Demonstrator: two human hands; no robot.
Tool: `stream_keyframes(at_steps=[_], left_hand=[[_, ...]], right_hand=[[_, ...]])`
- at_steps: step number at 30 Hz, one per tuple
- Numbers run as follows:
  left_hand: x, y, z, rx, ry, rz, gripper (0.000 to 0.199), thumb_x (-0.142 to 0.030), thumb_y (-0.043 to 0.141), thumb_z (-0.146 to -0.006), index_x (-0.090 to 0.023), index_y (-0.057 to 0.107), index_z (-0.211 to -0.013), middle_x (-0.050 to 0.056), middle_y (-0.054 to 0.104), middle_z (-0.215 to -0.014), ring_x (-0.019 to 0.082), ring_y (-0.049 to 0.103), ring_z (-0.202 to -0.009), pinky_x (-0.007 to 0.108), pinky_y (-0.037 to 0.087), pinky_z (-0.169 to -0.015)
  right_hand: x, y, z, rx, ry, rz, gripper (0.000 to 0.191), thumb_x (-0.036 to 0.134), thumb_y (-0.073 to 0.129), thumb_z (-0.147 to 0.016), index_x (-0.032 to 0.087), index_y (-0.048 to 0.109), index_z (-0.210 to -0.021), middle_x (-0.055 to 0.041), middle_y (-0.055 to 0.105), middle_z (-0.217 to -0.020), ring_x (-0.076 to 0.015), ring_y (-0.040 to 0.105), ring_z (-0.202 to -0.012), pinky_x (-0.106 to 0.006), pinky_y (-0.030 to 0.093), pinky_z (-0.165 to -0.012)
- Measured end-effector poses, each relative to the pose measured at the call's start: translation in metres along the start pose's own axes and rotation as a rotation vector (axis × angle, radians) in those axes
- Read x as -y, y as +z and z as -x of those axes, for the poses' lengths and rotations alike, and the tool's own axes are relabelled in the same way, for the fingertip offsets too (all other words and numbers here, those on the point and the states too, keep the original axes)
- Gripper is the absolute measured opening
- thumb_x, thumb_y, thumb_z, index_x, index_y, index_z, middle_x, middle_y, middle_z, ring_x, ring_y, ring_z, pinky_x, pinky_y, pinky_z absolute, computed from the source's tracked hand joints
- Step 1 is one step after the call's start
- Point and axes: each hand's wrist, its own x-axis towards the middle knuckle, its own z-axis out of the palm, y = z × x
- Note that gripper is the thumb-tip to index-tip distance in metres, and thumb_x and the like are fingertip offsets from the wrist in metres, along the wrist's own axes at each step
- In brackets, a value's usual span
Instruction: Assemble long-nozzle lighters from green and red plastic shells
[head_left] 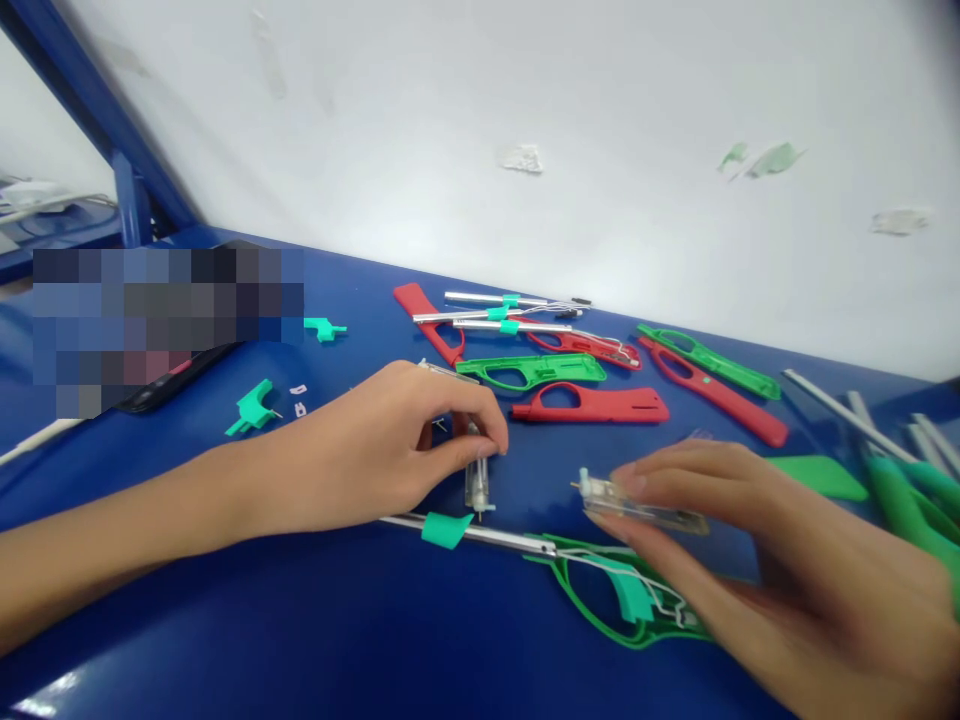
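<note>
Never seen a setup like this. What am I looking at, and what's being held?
No machine here: it's one picture from a camera on a person's head, looking forward and down at their bare hands. The right hand holds a small clear part between thumb and fingers. The left hand has thumb and index finger at the end of another clear part; how firmly they grip it, I can't tell. On the blue table lie red shells, green shells, metal tubes with wires and loose teal pieces. A patch at left is pixelated.
</note>
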Motion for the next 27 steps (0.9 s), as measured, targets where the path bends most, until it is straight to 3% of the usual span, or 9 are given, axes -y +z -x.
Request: stream_keyframes(at_steps=[10,19,27], left_hand=[[0.01,0.003,-0.001,0.039,0.109,-0.062,0.019,-0.022,0.061,-0.108,-0.023,0.078,-0.1,0.0,0.079,-0.105,0.015,0.068,-0.091,0.028,0.051,-0.083],[0.007,0.003,-0.001,-0.027,0.028,0.057,0.018,-0.025,0.064,-0.107,-0.022,0.08,-0.099,0.0,0.079,-0.095,0.013,0.067,-0.078,0.026,0.053,-0.07],[0.0,-0.007,-0.005,0.0,-0.098,0.307,0.017,-0.032,0.071,-0.104,-0.02,0.08,-0.096,0.0,0.076,-0.083,0.011,0.064,-0.067,0.021,0.053,-0.058]], right_hand=[[-0.001,-0.004,-0.01,0.04,-0.132,0.069,0.01,0.016,0.076,-0.106,0.024,0.075,-0.11,0.0031,0.085,-0.099,-0.0105,0.082,-0.079,-0.019,0.065,-0.081],[-0.001,-0.008,-0.008,0.038,-0.176,0.087,0.009,0.015,0.075,-0.108,0.024,0.075,-0.109,0.0046,0.085,-0.098,-0.005,0.081,-0.081,-0.011,0.059,-0.088],[-0.005,-0.005,-0.007,0.024,-0.171,0.032,0.018,0.013,0.08,-0.101,0.025,0.075,-0.113,0.0052,0.085,-0.099,-0.008,0.082,-0.084,-0.016,0.062,-0.089]])
